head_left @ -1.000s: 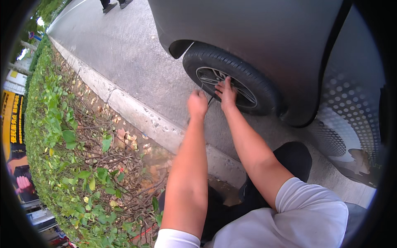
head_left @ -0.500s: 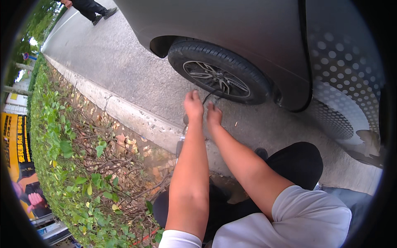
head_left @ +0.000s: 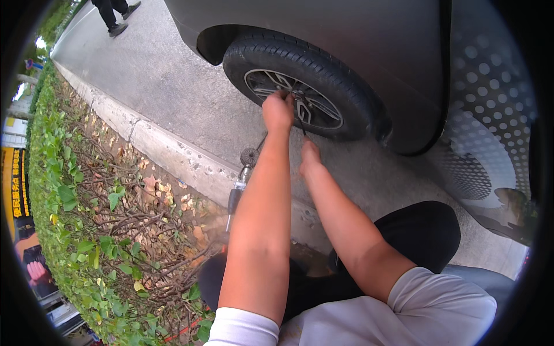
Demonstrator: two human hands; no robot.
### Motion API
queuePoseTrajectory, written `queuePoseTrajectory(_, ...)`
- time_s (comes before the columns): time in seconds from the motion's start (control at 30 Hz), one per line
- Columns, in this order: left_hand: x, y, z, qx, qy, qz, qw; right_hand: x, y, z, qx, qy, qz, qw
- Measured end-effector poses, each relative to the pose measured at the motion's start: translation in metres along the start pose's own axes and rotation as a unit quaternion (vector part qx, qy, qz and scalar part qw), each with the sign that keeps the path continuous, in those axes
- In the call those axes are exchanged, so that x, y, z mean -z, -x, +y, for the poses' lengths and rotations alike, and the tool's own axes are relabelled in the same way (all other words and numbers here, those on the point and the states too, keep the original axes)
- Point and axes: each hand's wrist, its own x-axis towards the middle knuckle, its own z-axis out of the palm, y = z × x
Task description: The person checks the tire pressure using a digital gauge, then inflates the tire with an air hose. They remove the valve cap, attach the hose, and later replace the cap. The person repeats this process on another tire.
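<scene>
The grey car point(head_left: 346, 46) bulks over its wheel point(head_left: 317, 99), and a pale curb point(head_left: 179, 153) runs along the wheel's left. Below and left of the wheel is a metal gauge point(head_left: 244, 175) with a round dark head; whether it hangs or rests, I can't tell. I'd expect it solid, fairly heavy, best taken by its black handle point(head_left: 234, 200). My left hand point(head_left: 278, 111) has its fingers bunched in front of the wheel's rim, hiding whatever they may pinch. My right hand point(head_left: 310, 155), just below the wheel, seems closed on a thin dark hose point(head_left: 303, 124) rising toward the spokes; it should be light and bendy, best held near its end.
</scene>
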Motion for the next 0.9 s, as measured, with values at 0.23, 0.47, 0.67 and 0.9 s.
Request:
queuePoseTrajectory(0.23,0.005,0.0,0.003,-0.006,-0.023,0.002,1.0,-0.008,0.008,-0.034,0.417,0.223,0.139,0.87)
queuePoseTrajectory(0.47,0.005,0.008,0.011,-0.026,-0.064,0.033,0.997,-0.035,0.03,-0.091,0.261,-0.169,-0.242,0.919)
queuePoseTrajectory(0.67,0.005,0.006,0.009,-0.065,-0.053,0.048,0.995,-0.048,0.032,-0.101,0.24,-0.25,-0.296,0.89)
queuePoseTrajectory(0.9,0.006,0.008,0.013,-0.1,-0.054,0.057,0.992,-0.049,0.041,-0.107,0.245,-0.268,-0.292,0.885)
